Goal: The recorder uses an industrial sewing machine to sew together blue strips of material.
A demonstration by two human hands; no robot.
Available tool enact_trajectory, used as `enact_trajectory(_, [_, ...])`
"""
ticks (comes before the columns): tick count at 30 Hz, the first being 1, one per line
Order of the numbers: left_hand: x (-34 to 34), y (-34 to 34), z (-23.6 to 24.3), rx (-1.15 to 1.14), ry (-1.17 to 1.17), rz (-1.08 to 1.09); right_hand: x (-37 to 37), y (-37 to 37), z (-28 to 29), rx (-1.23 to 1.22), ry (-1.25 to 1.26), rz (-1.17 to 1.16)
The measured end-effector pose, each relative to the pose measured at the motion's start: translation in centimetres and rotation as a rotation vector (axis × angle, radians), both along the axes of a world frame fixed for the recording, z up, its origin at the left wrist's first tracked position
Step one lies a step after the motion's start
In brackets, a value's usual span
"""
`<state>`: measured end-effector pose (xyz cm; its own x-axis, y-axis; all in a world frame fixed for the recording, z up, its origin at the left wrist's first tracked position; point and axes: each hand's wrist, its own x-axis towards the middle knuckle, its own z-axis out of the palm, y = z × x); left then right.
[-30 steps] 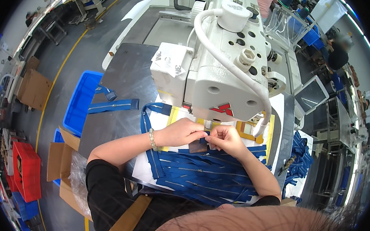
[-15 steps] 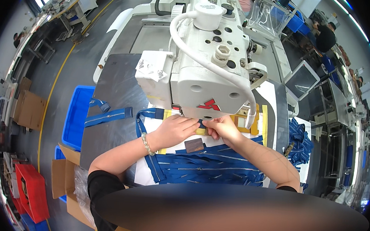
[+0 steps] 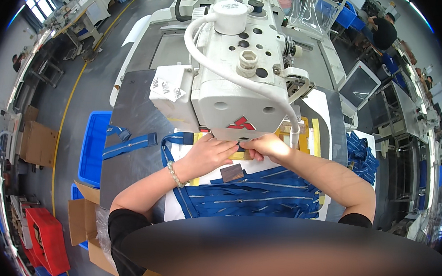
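The small dark blue piece (image 3: 241, 148) is positioned below the near end of the white machine head (image 3: 241, 106), over a yellow plate (image 3: 243, 155). It is largely covered by the fingers.

Left hand (image 3: 208, 157): fingers extended, side by side, tips touching the left side of the piece. Whether they grip or only press cannot be determined. A beaded bracelet (image 3: 174, 173) encircles the wrist.

Right hand (image 3: 267, 147): fingers drawn in narrow, tips at the right side of the piece. A firm pinch cannot be confirmed.

A dark brown block (image 3: 232, 173) lies just on the near side of the plate. Nearer, blue zipper strips (image 3: 258, 196) lie spread in overlapping rows over a white sheet (image 3: 173, 209). A curved zipper strip (image 3: 165, 152) with a dark end runs left of the left hand. A yellow frame (image 3: 288, 126) is located beyond the right hand, at the right of the machine head.

On the left of the metal table (image 3: 138, 94) lies a further zipper strip (image 3: 132, 146); beyond the table edge stand a blue bin (image 3: 88, 175), a cardboard box (image 3: 78, 225) and a red crate (image 3: 57, 249). At right, a zipper bundle (image 3: 361, 159) is heaped; farther back, a screen (image 3: 359, 85) is mounted at a tilt.
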<state>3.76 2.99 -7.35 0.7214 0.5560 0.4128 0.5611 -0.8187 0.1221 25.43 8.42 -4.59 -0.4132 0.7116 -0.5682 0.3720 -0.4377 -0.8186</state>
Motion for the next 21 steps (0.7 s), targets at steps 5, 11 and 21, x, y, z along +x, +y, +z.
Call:
enact_trajectory(5, [0.1, 0.0, 0.1, 0.021, 0.025, -0.003, -0.1, 0.8, 1.9, 0.143, -0.204, 0.284])
enact_trajectory(11, [-0.1, -0.2, -0.7, -0.085, -0.031, -0.007, 2.6, 0.2, -1.5, 0.986, -0.080, 0.400])
enact_trajectory(21, [-0.5, -0.1, -0.5, -0.088, -0.097, -0.031, 5.5, -0.8, -1.8, 1.485, -0.130, 0.785])
